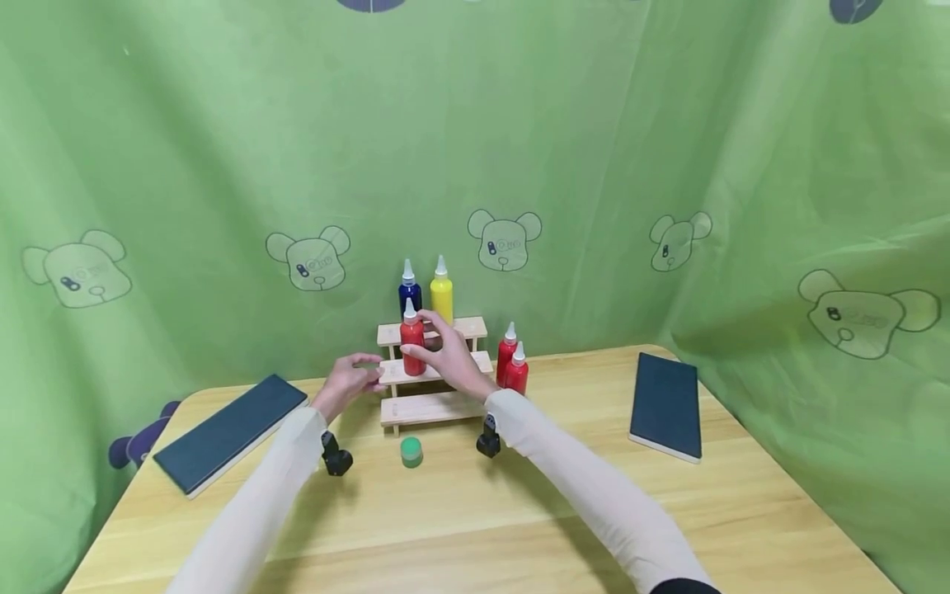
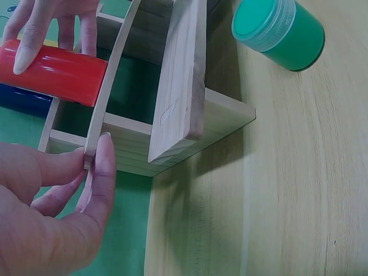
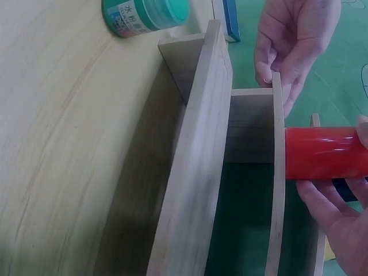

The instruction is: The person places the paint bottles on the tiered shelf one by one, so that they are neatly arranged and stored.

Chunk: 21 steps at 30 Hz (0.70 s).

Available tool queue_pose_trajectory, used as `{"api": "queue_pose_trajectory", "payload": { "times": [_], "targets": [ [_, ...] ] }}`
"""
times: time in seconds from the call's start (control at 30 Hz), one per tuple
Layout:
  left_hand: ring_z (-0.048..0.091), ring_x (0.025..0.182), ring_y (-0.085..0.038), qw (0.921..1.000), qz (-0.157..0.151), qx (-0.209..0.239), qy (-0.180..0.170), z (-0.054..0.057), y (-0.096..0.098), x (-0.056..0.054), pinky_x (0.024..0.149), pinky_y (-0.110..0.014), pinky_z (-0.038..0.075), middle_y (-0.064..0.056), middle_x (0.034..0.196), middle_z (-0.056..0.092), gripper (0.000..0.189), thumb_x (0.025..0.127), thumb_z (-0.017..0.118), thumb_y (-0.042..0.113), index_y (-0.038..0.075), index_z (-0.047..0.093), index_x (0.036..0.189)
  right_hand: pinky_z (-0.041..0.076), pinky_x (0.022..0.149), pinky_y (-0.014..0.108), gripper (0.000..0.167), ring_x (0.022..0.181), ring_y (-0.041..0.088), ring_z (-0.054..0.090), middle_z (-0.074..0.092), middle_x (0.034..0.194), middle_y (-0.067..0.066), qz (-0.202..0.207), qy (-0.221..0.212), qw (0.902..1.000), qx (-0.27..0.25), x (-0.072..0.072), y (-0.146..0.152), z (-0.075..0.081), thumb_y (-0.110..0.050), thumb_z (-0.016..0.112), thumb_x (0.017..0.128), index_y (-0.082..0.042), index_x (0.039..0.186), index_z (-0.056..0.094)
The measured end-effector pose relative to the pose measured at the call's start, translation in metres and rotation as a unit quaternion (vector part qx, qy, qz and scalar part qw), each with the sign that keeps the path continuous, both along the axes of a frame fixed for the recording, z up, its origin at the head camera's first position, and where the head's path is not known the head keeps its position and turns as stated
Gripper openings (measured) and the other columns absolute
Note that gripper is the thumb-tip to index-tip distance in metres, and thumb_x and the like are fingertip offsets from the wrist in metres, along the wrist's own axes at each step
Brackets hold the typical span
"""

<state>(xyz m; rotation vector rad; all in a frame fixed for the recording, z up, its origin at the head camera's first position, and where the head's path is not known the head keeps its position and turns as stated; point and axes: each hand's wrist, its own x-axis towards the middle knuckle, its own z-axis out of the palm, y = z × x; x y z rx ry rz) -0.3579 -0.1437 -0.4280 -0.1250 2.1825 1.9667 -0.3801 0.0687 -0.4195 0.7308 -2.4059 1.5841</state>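
Currently grips, with the right hand (image 1: 448, 356), a cylindrical red plastic bottle (image 1: 411, 333) with a white cone-shaped nozzle, pinching its body between thumb and curled fingers. Holds it nearly upright at the middle plank (image 1: 393, 374) of a three-tier, pale wooden stand (image 1: 426, 407), toward the left end, with its base meeting the wood. Pinches, with the left hand (image 1: 347, 381), the left tip of that same plank between thumb and fingers, just beside the red plastic bottle.

Wears long off-white sleeves (image 1: 594, 495) on both arms and a small black device (image 1: 337, 459) at each wrist. Has, on the top tier behind, a dark blue bottle (image 1: 409, 293), partly hidden by the red one, and to its right a bright yellow bottle (image 1: 442, 301), both upright with white pointed nozzles. Has two more red bottles (image 1: 516, 379) standing close together right of the stand, partly covered by the right arm. Has a small round green jar (image 1: 411, 453) in front of the bottom tier, on a light wood-grain table (image 1: 445, 528). Has a flat, dark blue rectangular book (image 1: 230, 433) near the left edge and a similar dark book (image 1: 667, 404) toward the right. Faces a green cloth backdrop (image 1: 416, 107) printed with bear heads.
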Motion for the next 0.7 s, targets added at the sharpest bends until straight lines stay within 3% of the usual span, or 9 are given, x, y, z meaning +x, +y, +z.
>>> {"api": "queue_pose_trajectory", "payload": {
  "times": [0.3,0.5,0.7],
  "targets": [
    [0.070,0.076,-0.012,1.0000,-0.005,0.000,0.004,0.003,0.003,0.001,0.108,-0.043,0.059,-0.016,0.112,0.063,0.045,0.103,0.060,-0.002,-0.007,0.051,0.147,0.063,0.101,0.040,0.063,0.115,0.031,0.069,0.063,0.132,0.013,-0.017,0.012,0.9998,0.006,0.000,0.001,0.002,-0.022,0.078,0.097,-0.017,0.152,0.047],
    [0.069,0.075,-0.013,0.9999,-0.002,0.006,-0.012,0.004,0.001,0.002,0.106,-0.041,0.060,-0.014,0.105,0.063,0.045,0.103,0.059,-0.004,-0.006,0.050,0.147,0.064,0.098,0.038,0.062,0.116,0.029,0.068,0.063,0.133,0.012,-0.015,-0.011,0.9997,0.014,0.003,0.001,0.005,-0.021,0.079,0.096,-0.019,0.150,0.048],
    [0.069,0.075,-0.013,0.9999,-0.007,0.009,-0.005,0.000,0.001,0.003,0.106,-0.042,0.060,-0.015,0.105,0.064,0.045,0.103,0.059,-0.004,-0.007,0.050,0.147,0.065,0.094,0.038,0.068,0.114,0.030,0.068,0.065,0.129,0.015,-0.020,-0.038,0.9990,0.009,0.013,0.006,0.020,-0.022,0.082,0.093,-0.013,0.151,0.046]
  ]
}}
